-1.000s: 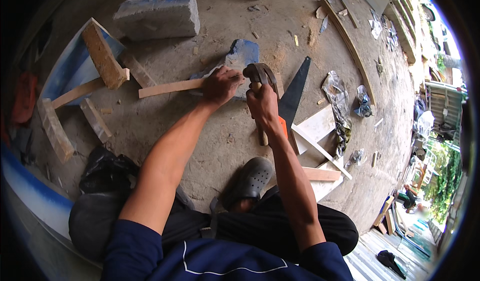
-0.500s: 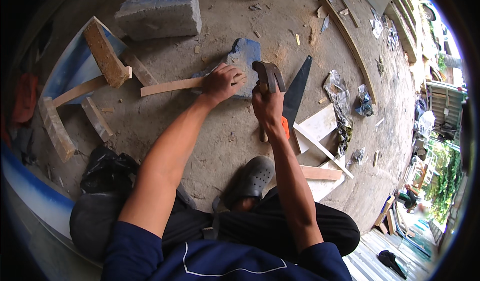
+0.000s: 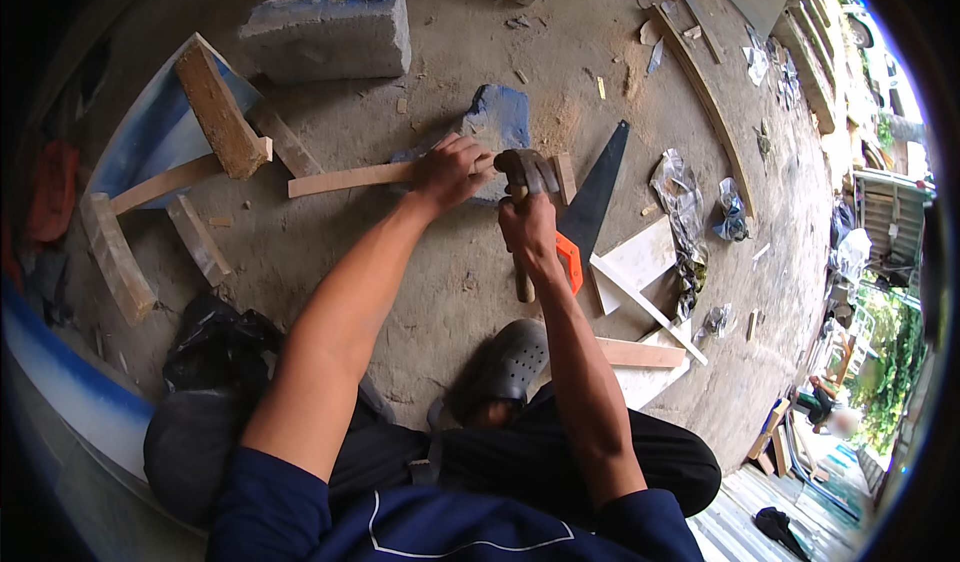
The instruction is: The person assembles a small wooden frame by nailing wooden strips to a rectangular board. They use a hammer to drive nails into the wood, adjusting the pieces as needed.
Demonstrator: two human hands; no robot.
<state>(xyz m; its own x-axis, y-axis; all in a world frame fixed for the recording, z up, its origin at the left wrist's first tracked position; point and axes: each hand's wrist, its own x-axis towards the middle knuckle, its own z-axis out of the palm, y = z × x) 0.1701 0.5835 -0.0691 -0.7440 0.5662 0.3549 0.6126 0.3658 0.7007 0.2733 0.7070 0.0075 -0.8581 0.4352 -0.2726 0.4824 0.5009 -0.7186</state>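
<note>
My left hand [image 3: 445, 174] is closed around a narrow wooden strip [image 3: 350, 178], pressing it over a blue-stained concrete block [image 3: 500, 110]. The strip's longer part sticks out to the left, and a short end shows past my fingers. In my right hand [image 3: 530, 230] is a claw hammer [image 3: 533, 169], gripped by its wooden handle. Its dark head sits right by the strip's short end; whether they touch, I cannot tell. Just right of the hammer head lies a small wood offcut [image 3: 565, 179]. A handsaw [image 3: 603, 172] with an orange handle rests beyond it, partly behind my right wrist.
A large concrete block [image 3: 330, 34] stands at the back left. Wooden pieces [image 3: 222, 112] lie on a blue-and-white sheet at the left. White boards [image 3: 640, 260], crumpled plastic [image 3: 680, 197] and a long batten [image 3: 705, 102] are on the right. My clog [image 3: 505, 362] is close in front.
The hammer head has come down and slightly left, to the strip's short end. The small offcut beside it has come into sight. My left hand keeps its hold on the strip.
</note>
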